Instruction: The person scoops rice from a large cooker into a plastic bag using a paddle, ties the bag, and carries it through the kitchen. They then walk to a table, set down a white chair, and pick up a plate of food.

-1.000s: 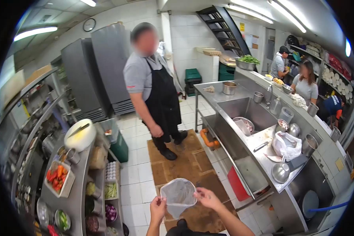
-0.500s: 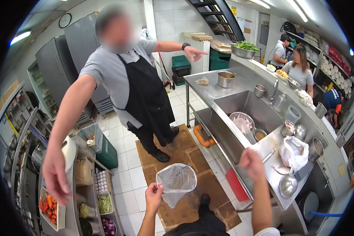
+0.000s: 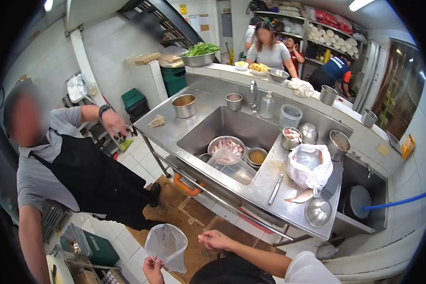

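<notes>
My left hand (image 3: 153, 269) is closed on the rim of a clear plastic bag (image 3: 164, 247), pinching it between thumb and fingers. The bag hangs with its mouth wide, above the brown floor mat. To the right of the bag, apart from it, is my right hand (image 3: 216, 240), its fingers drawn together in a loose pinch. Whether anything small is between them I cannot make out. Beyond my hands is the steel counter, where a whole fish (image 3: 299, 197) lies beside a white plastic bag (image 3: 309, 166), a long metal-handled tool (image 3: 275, 189) and an upturned steel bowl (image 3: 321, 211).
A steel sink (image 3: 194, 135) holds a bowl of fish pieces (image 3: 228, 147), a clear container (image 3: 232, 168) and a pot of brownish liquid (image 3: 257, 156). A person in a black apron (image 3: 97, 175) stands at the left. Another person (image 3: 270, 54) stands behind the ledge.
My view has turned right, bringing the sink and counter toward the middle. My right hand has come down from above the counter edge toward the bag. The aproned person's outstretched arm has lowered.
</notes>
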### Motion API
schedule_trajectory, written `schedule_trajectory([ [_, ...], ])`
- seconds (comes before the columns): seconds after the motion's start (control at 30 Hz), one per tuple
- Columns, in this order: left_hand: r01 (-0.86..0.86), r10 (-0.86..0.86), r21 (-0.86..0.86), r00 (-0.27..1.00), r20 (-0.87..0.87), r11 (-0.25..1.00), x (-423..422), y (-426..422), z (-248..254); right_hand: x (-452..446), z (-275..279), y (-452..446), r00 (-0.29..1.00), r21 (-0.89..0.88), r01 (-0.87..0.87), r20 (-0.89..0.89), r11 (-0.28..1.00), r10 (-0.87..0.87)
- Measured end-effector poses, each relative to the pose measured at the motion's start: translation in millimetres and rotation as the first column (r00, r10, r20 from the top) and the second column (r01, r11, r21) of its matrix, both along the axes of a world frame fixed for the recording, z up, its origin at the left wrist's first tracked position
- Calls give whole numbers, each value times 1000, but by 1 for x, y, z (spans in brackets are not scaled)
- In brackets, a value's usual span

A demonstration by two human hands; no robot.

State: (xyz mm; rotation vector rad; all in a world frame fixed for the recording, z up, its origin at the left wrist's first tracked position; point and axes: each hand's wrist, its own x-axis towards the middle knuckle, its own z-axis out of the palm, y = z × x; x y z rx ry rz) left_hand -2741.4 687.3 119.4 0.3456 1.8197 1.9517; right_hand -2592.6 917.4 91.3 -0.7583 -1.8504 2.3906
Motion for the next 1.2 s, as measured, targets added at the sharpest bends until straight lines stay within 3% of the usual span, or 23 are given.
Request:
schedule_trajectory([
  [0.07,71,-71,-7,997,-6,997,1,11,0,18,-1,2,989,37,150,-3,988,-150],
  [0.1,124,-124,-14,992,-14,992,2,16,-1,32,1,-3,965,-36,262,-8,964,-263],
  [0.2,310,-319,-106,944,-83,945,9,31,-13,91,-2,-34,821,10,571,-22,821,-570],
  [0.33,602,-607,-104,795,-13,791,27,47,-27,187,-20,-122,505,-9,862,95,507,-858],
  [0.43,795,-798,-79,603,-16,602,66,61,-15,242,-33,-210,236,-9,971,177,238,-956],
  [0.53,880,-880,-4,475,-15,475,116,62,-11,277,-32,-284,98,-53,995,263,87,-960],
  [0.67,950,-951,46,309,0,308,202,44,-28,317,-40,-347,-29,-61,997,221,-43,-975],
  [0.83,997,-998,55,-52,27,-50,326,1,-35,381,-33,-408,-236,-33,969,143,-243,-961],
  [0.87,997,-997,48,-68,25,-67,352,-9,-31,396,-33,-423,-251,-40,965,141,-259,-958],
  [0.97,953,-957,-91,-290,4,-289,434,-36,-15,457,-40,-473,-426,-74,898,94,-433,-900],
  [1.1,909,-920,-207,-385,-80,-362,552,-75,-21,557,-54,-552,-563,36,826,65,-562,-824],
  [1.13,872,-886,-220,-460,-59,-438,577,-88,-24,581,-50,-570,-603,58,798,45,-600,-797],
  [1.2,900,-898,-172,-423,-120,-401,633,-107,-29,628,-25,-597,-656,54,755,30,-654,-754],
])
